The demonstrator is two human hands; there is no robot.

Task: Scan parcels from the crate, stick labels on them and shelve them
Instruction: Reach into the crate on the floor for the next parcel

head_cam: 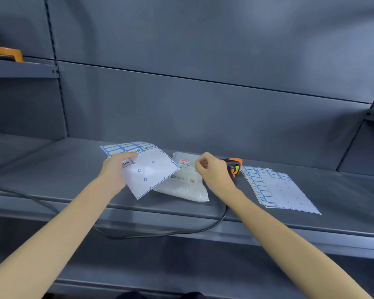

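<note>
Labelling step, by the look of it: left hand (pixel 115 169) gripping the label sheet (pixel 146 171) above the shelf (pixel 52 169), right hand (pixel 207 169) pinching thumb to fingertips, whether on a peeled label being unclear, over the parcel (pixel 186 184); next, probably pressing a label flat on it

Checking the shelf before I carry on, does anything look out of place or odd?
Only the scanner cable: it droops off the shelf front in a loose loop that could snag. The parcel looks intact.
</note>
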